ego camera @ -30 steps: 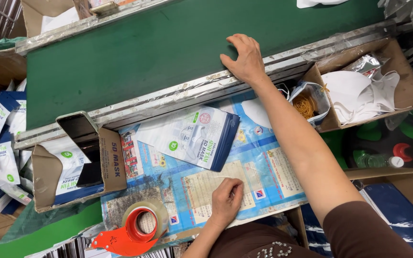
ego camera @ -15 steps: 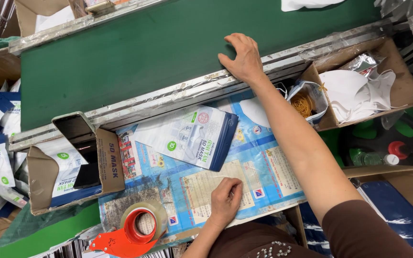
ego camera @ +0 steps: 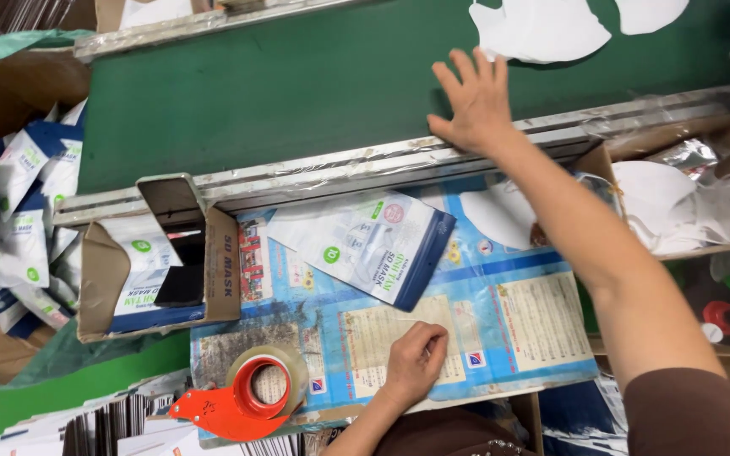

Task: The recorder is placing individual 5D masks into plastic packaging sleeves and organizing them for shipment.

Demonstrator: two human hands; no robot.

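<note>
Dozens of white-and-blue mask pouches [ego camera: 23, 219] lie heaped off the bench's left edge, in a brown carton. Just right of them an open cardboard box [ego camera: 111, 279] sits at the bench's left end, holding more pouches of the same kind and a dark flat thing. Near the front edge lies a tape dispenser [ego camera: 242, 397], orange, with a roll of clear tape on it. The bench [ego camera: 509, 338] itself is covered with a blue printed sheet.

In the middle of the bench, toward its back edge, one flat pouch [ego camera: 373, 245] lies tilted: white with green round marks and a dark blue band along its right side. A white mask [ego camera: 496, 215] lies just right of it, close under the metal rail [ego camera: 297, 173] that runs along the green conveyor belt [ego camera: 280, 84].

The left hand [ego camera: 416, 363] rests at the front edge of the bench, fingers curled loosely down on the printed sheet, grasping nothing. It is apart from the pouch, below it.

The right hand [ego camera: 471, 105] is stretched over the rail onto the belt, fingers spread wide, holding nothing. Just beyond its fingertips, at the belt's far edge, lie white masks [ego camera: 542, 29], apart from the hand.

At the bench's right end a cardboard box [ego camera: 678, 203] holds more white masks.
</note>
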